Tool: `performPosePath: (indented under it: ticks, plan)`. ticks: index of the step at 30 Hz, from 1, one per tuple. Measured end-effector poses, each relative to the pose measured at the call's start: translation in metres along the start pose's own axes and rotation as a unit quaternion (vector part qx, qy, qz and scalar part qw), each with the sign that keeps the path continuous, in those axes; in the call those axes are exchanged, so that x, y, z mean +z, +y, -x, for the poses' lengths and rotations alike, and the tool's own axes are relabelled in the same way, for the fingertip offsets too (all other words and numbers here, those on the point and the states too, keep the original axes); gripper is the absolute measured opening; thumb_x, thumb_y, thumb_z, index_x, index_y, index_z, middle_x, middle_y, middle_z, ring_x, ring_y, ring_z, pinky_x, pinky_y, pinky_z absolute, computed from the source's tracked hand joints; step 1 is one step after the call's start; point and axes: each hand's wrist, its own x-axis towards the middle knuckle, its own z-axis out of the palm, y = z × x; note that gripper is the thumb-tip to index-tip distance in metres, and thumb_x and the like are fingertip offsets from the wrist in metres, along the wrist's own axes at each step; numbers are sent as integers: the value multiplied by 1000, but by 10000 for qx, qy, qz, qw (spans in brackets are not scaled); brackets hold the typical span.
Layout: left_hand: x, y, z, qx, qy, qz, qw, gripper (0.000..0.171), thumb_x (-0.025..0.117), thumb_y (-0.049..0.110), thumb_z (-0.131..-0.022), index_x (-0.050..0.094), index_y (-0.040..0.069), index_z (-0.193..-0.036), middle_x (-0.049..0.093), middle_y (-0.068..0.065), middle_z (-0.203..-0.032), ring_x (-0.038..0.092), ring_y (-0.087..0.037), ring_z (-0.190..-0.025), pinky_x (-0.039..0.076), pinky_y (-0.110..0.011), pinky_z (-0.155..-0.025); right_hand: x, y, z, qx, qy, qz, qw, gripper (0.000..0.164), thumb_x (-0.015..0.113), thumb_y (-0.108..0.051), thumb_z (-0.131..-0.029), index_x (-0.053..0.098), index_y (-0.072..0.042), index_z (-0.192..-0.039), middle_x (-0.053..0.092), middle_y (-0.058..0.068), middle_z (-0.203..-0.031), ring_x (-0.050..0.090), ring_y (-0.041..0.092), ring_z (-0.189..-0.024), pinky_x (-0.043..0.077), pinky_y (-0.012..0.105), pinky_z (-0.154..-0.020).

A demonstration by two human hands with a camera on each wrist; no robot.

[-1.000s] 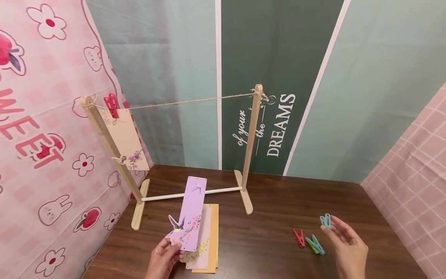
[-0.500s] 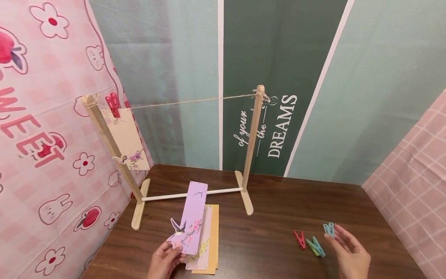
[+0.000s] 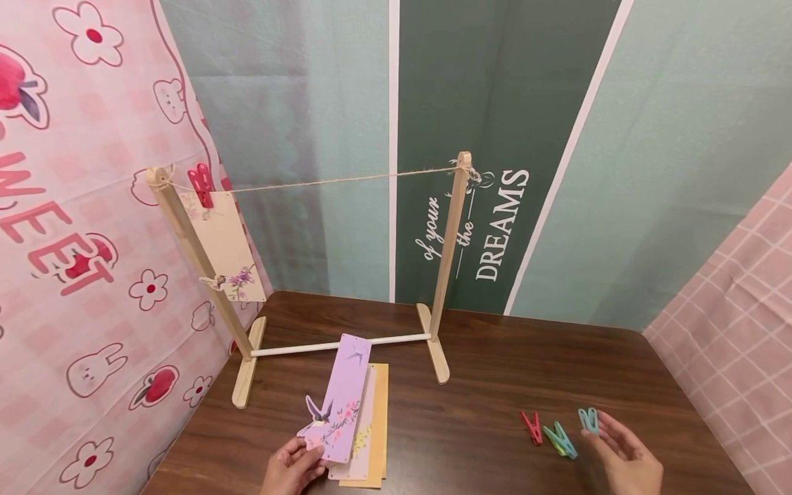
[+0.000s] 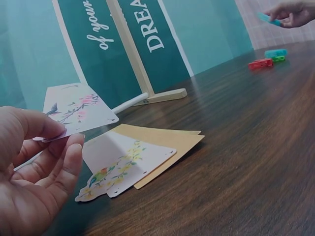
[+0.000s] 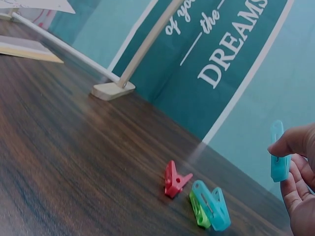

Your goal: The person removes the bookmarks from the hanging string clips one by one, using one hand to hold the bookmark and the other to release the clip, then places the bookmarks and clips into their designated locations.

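My left hand (image 3: 293, 466) pinches the lower left corner of a purple bookmark card (image 3: 342, 409) printed with a bird and pink blossoms. In the left wrist view the card is raised above a pile: a pale card with yellow flowers (image 4: 123, 172) over orange-yellow ones (image 4: 170, 142). My right hand (image 3: 625, 454) holds a light blue clothespin (image 5: 278, 157) between thumb and fingers, lifted off the table. Below it lie a red clothespin (image 5: 175, 180), another blue clothespin (image 5: 212, 206) and a green one (image 5: 198, 211) partly under the blue.
A wooden stand (image 3: 448, 254) carries a twine line (image 3: 322, 181) between two posts. From its left end a cream card (image 3: 223, 240) hangs by a red clothespin (image 3: 201, 185). A white rod (image 3: 291, 349) joins the feet on the brown table (image 3: 470, 426). Printed cloths surround it.
The purple card has come down slightly and a little to the right with my left hand. My right hand, with its blue clothespin, has shifted down and right.
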Motion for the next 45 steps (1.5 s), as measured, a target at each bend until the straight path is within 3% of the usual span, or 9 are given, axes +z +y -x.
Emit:
performPosePath:
  ticks: [6,14,25,33,35,39,45]
  plan:
    - [-4,-1,0,-167,-46,-46,9998,17,63,-8,-85,57,8,-84,66,-3,-73,67,-12,-67,56,-23,-65,-5,6,-2,71,-11,311,9995,38,87,-4,-70,75,-10,-105,69,-18,-76,64,-4,-70,50,10,-61]
    - [-7,-3,0,-374,89,-141,9992,20,63,-10,-85,56,8,-81,66,-4,-71,68,-13,-66,56,-23,-63,-9,15,-6,68,181,311,9993,33,86,1,-69,76,-12,-97,67,-20,-71,64,-4,-66,50,10,-60]
    - [-11,-6,-2,-418,51,-747,9963,13,64,-8,-85,55,1,-85,65,-6,-70,67,-12,-64,56,-22,-60,-12,26,-9,-53,163,533,9984,34,84,5,-68,73,-9,-96,66,-20,-71,64,-3,-63,51,11,-59]
    - [-14,-8,-3,-377,-3,-948,9948,13,66,-9,-83,55,-5,-89,65,-8,-69,66,-13,-63,55,-21,-59,-14,31,-12,160,-21,871,9961,36,88,0,-65,71,-24,-85,65,-20,-72,63,-4,-64,51,13,-58]
    - [-14,-9,-3,-364,-16,-912,9952,16,66,-10,-83,54,-6,-92,65,-8,-70,67,-14,-63,56,-22,-59,-14,33,-13,173,-42,1105,9937,35,88,-2,-65,71,-20,-90,65,-20,-72,62,-5,-64,51,13,-58]
    - [-14,-9,-2,-412,46,-788,9960,25,68,-13,-80,49,-6,-95,66,-9,-71,68,-17,-64,57,-25,-60,-15,36,-14,110,-56,1491,9888,44,86,-2,-66,68,0,-106,65,-17,-72,61,-5,-64,51,13,-58]
    - [-14,-8,-1,-454,119,-755,9960,26,67,-15,-80,47,-5,-93,67,-12,-73,68,-19,-63,57,-27,-60,-15,41,-17,78,-47,1591,9872,48,82,2,-67,65,9,-111,66,-12,-71,60,-5,-61,51,14,-56]
